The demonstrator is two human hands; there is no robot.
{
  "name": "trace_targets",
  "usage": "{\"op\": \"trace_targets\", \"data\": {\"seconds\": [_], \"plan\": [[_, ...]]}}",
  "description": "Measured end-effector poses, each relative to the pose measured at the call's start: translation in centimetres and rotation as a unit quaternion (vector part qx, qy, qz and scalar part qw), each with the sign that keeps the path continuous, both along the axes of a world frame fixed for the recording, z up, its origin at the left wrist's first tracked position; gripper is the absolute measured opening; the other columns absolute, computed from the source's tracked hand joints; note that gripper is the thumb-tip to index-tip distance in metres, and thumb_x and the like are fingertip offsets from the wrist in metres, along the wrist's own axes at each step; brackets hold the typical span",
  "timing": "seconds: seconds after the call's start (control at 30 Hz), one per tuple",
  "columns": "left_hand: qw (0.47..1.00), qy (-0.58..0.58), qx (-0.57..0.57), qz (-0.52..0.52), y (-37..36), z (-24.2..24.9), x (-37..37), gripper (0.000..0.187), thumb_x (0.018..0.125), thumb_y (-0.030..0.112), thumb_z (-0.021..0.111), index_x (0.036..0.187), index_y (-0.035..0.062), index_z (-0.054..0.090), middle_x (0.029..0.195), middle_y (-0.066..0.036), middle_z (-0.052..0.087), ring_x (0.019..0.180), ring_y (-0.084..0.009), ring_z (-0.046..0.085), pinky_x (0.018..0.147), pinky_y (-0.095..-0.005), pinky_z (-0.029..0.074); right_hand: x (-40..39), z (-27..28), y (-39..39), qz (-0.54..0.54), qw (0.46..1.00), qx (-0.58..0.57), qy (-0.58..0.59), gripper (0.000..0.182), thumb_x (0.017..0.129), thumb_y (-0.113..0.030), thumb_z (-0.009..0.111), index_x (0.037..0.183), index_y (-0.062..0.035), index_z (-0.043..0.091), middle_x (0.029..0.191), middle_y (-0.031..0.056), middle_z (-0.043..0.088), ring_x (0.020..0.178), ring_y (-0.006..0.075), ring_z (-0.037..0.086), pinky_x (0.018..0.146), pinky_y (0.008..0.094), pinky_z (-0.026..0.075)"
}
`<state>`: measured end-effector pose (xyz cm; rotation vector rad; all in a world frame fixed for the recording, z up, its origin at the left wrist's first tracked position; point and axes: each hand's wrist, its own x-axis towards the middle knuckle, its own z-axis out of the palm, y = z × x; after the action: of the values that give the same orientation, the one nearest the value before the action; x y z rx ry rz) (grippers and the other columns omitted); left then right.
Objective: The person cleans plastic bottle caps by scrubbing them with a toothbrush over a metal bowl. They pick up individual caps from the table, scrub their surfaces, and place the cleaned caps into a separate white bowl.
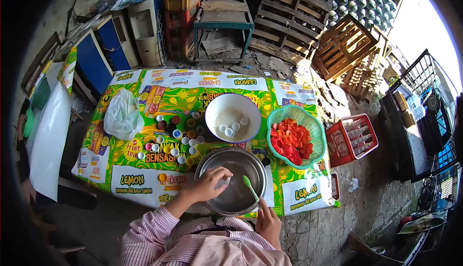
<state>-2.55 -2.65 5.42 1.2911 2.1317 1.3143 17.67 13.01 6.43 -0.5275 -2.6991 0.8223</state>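
Note:
My left hand [212,184] is over the left part of a metal bowl [231,196], its fingers pinched round a small whitish cap [222,183]. At the bowl's right edge, my right hand [268,221] holds a green and white brush [251,187], its green head over the inside of the bowl. Behind the metal bowl stands a white basin [232,103] with several white caps [230,132] in cloudy liquid. A green basket [314,121] on the right holds many red caps [291,140]. Loose caps [177,134] of several colours lie left of the basin.
A clear plastic bag [123,115] lies on the left of the patterned table cover [178,81]. Right of the table stands a red container [353,136] with packets. Wooden pallets [292,17], crates [182,20] and a small table [224,25] stand behind. Part of another person shows far left.

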Motion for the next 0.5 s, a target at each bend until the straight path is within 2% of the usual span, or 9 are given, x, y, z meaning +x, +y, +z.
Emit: {"op": "trace_targets", "data": {"seconds": [0.03,0.1,0.17,0.23,0.3,0.33,0.37,0.43,0.5], "plan": [[0.998,0.024,0.045,0.031,0.2,-0.4,-1.1,0.033,0.075,0.001,0.065,0.105,0.0033,0.051,0.103,-0.009,0.057,0.09,-0.0193,0.06,0.079,-0.0308,0.049,-0.1,-0.3,0.0,-0.005,1.0,-0.016,0.013,0.044,0.087,-0.013,0.052,0.13,-0.0187,0.047,0.076,0.01,0.059,0.059,0.0298,0.06,0.05,0.0401,0.047],[0.993,-0.05,0.079,0.07,0.9,-0.5,-4.4,0.033,0.076,0.003,0.065,0.105,0.0032,0.048,0.103,-0.009,0.057,0.093,-0.0175,0.06,0.081,-0.0316,0.049,-0.1,-0.5,0.1,0.005,1.0,-0.017,-0.02,0.043,0.087,-0.013,0.052,0.13,-0.0182,0.048,0.075,0.0104,0.058,0.059,0.0301,0.059,0.05,0.0402,0.047],[0.986,-0.049,0.081,0.135,2.4,-0.8,-8.1,0.031,0.076,0.004,0.065,0.102,0.0023,0.048,0.099,-0.01,0.06,0.097,-0.0212,0.061,0.078,-0.0299,0.05,-0.3,-0.6,0.4,0.011,0.999,-0.013,-0.051,0.043,0.087,-0.013,0.052,0.129,-0.0178,0.048,0.075,0.0109,0.058,0.059,0.0304,0.059,0.05,0.0403,0.047],[0.981,-0.069,0.07,0.164,4.3,-1.6,-11.8,0.031,0.077,0.004,0.064,0.103,0.0026,0.047,0.102,-0.011,0.06,0.1,-0.0238,0.061,0.083,-0.0323,0.049,-0.5,-0.6,0.5,0.01,0.999,-0.018,-0.04,0.041,0.088,-0.013,0.052,0.129,-0.0171,0.048,0.075,0.0117,0.057,0.058,0.031,0.058,0.05,0.0408,0.046],[0.981,0.025,0.107,0.157,5.8,-4.3,-15.4,0.041,0.077,0.003,0.061,0.114,0.0036,0.044,0.115,-0.015,0.055,0.112,-0.0288,0.053,0.093,-0.0377,0.043,-1.1,-0.1,0.7,0.004,0.999,-0.021,-0.049,0.041,0.087,-0.013,0.052,0.129,-0.0168,0.049,0.075,0.0121,0.058,0.058,0.0312,0.058,0.05,0.0409,0.046],[0.962,0.166,0.041,0.212,5.9,-5.4,-16.1,0.057,0.078,0.002,0.059,0.129,0.005,0.035,0.13,-0.019,0.044,0.124,-0.0325,0.04,0.102,-0.0408,0.033,-1.1,0.1,0.8,0.003,0.998,-0.022,-0.062,0.041,0.087,-0.013,0.052,0.128,-0.0165,0.049,0.075,0.0125,0.058,0.058,0.0314,0.058,0.05,0.0411,0.046],[0.951,0.182,0.065,0.243,5.8,-7.1,-17.2,0.067,0.078,0.003,0.058,0.137,0.0055,0.026,0.138,-0.02,0.034,0.129,-0.0345,0.032,0.105,-0.0412,0.028,-1.1,0.3,1.0,0.004,0.997,-0.023,-0.067,0.041,0.087,-0.013,0.052,0.128,-0.0165,0.049,0.075,0.0125,0.058,0.058,0.0314,0.058,0.05,0.0411,0.046],[0.945,0.093,0.114,0.292,5.0,-5.8,-16.6,0.063,0.081,0.004,0.057,0.136,0.0047,0.028,0.137,-0.021,0.035,0.126,-0.0333,0.036,0.105,-0.0399,0.028,-1.4,0.5,1.5,0.005,0.996,-0.048,-0.073,0.041,0.087,-0.01,0.053,0.127,-0.0167,0.05,0.075,0.0154,0.058,0.061,0.0328,0.057,0.053,0.0415,0.045],[0.926,0.111,0.132,0.335,2.5,-5.2,-15.4,0.057,0.081,0.003,0.056,0.134,0.005,0.033,0.132,-0.017,0.04,0.122,-0.0299,0.04,0.101,-0.0373,0.033,-1.1,0.0,1.9,0.007,0.995,-0.037,-0.087,0.042,0.086,-0.011,0.053,0.128,-0.016,0.049,0.075,0.0138,0.058,0.06,0.0317,0.058,0.052,0.0407,0.045]]}}
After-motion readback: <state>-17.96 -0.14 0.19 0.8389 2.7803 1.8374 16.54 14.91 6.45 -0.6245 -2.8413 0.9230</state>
